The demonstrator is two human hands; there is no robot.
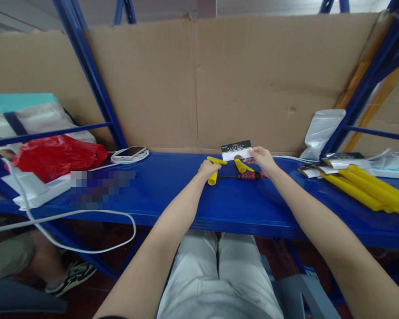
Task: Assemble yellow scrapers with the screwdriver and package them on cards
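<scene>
- While the left hand grips a yellow, rolled, tube-like piece, the right hand pinches a black-and-white rectangular printed card at one end.
- Between the hands, a curled yellow strip (joined to the card or not, I cannot tell).
- Just beside the right hand, a red-and-black-handled screwdriver.
- Beneath both hands, a glossy blue tabletop.

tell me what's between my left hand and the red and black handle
In the head view, a thin shaft runs from the red and black handle toward your left hand and the yellow piece it grips, over the blue tabletop.
</scene>
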